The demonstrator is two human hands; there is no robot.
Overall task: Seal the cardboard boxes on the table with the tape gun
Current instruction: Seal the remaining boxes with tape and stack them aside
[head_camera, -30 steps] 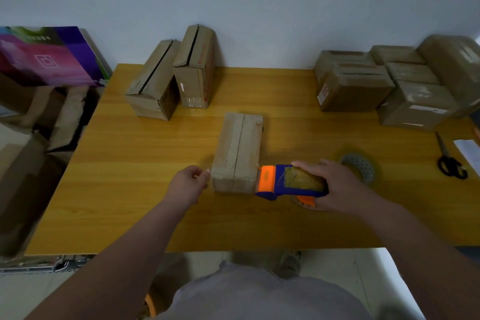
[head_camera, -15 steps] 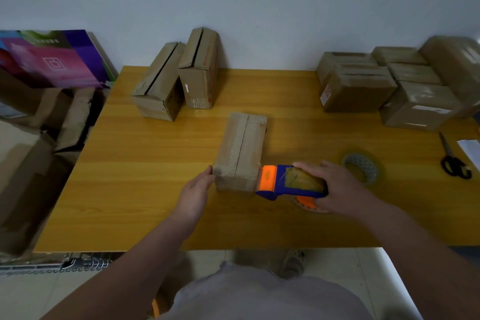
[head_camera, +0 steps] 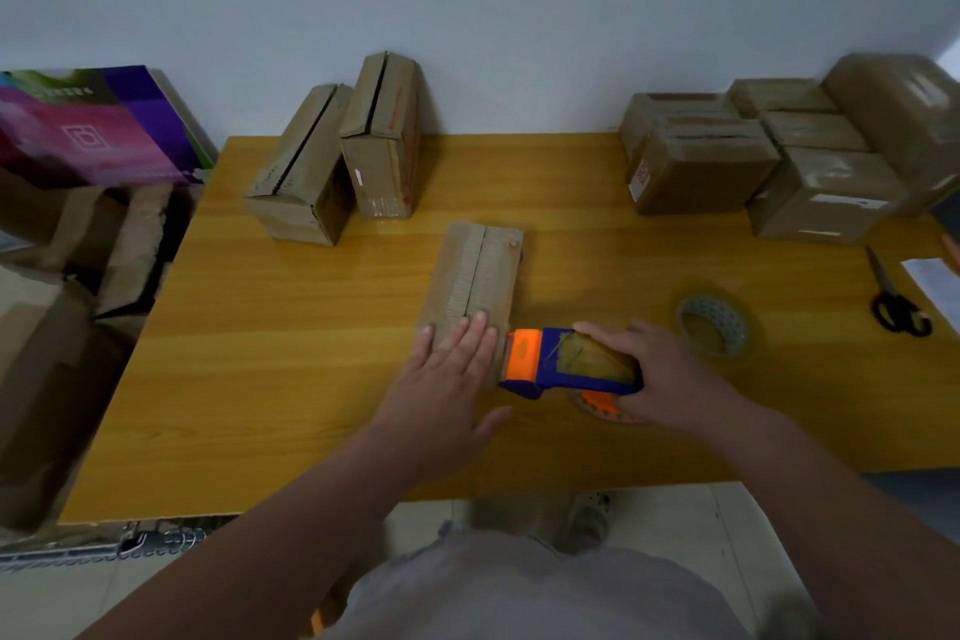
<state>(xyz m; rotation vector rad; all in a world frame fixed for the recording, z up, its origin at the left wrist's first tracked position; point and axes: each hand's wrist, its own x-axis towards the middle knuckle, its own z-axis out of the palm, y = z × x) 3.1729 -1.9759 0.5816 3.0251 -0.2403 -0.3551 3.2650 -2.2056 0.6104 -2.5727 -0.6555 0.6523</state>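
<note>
Cardboard boxes on the worktop [head_camera: 291, 379] number 9: 1 middle box [head_camera: 480, 270], 2 back-left boxes [head_camera: 301, 172], 6 right-side boxes [head_camera: 701, 172]. The left hand [head_camera: 441, 379] lies flat, fingers straight, on the middle box's near end; the right hand [head_camera: 670, 374] grips the 1 tape gun [head_camera: 550, 361], orange head touching that box, near 1 tape roll [head_camera: 714, 325].
</note>
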